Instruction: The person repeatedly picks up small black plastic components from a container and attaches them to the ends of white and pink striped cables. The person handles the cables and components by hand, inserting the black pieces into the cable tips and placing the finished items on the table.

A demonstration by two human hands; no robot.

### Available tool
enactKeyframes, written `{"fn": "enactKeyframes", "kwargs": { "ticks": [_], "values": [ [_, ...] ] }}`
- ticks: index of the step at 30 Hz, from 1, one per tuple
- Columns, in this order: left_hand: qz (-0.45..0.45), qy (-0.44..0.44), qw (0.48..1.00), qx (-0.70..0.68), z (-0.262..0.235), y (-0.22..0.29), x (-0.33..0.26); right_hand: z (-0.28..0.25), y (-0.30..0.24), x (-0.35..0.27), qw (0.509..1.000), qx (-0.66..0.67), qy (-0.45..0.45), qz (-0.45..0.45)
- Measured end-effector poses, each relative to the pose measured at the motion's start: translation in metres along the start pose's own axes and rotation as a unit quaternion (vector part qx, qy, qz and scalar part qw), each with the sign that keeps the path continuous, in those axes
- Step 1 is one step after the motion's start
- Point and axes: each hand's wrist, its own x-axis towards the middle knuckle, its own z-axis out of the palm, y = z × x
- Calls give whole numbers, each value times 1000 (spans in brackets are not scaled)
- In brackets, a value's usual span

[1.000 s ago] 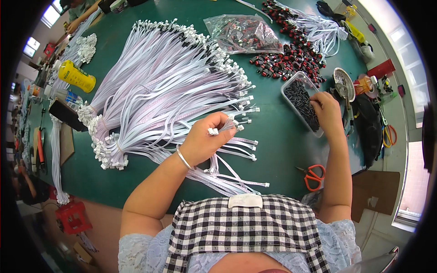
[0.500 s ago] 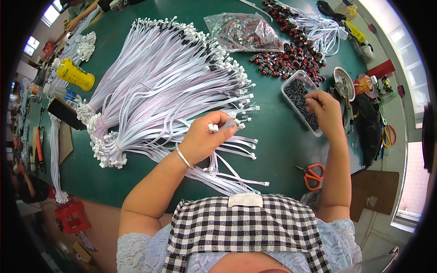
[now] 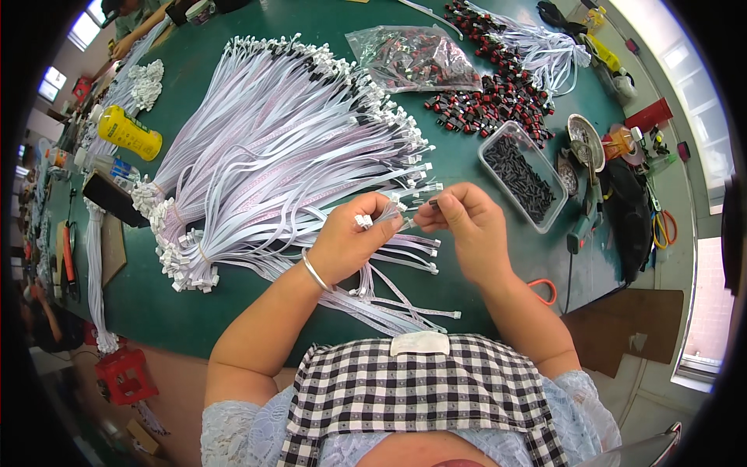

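My left hand (image 3: 346,240), a bangle on its wrist, is closed on a flat ribbon cable (image 3: 393,206). White connectors of the cable show at the thumb and between the fingers. Right beside it, my right hand (image 3: 473,232) pinches a small black tube (image 3: 433,204) at its fingertips, close to the cable's end. Whether tube and cable touch is too small to tell. Under and beyond my left hand spreads a big fan of white ribbon cables (image 3: 264,148), tied at the left and tipped with connectors. Several black tubes (image 3: 520,175) fill a clear plastic box (image 3: 548,226) at the right.
Behind lie loose red-and-black parts (image 3: 498,109) and a clear bag (image 3: 412,58) of similar ones. Orange-handled scissors (image 3: 552,292) are partly hidden by my right forearm. Metal dishes (image 3: 585,140) stand at the right, a yellow bottle (image 3: 131,132) at the left. Another person works at far left.
My right hand has come left from the plastic box to my left hand, bringing a small black tube. The left hand has stayed nearly still on the cable.
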Motion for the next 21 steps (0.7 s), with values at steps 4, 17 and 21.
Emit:
{"fn": "enactKeyframes", "kwargs": {
  "ticks": [4,17,21],
  "values": [
    [2,11,999,42,2,1,1,-2,5,-4,999,-29,-6,30],
    [-5,0,996,89,0,1,1,-4,0,0,996,-48,-57,48],
    [-1,-1,996,86,0,-1,1,-1,-1,-1,997,-45,-47,43]
  ]
}}
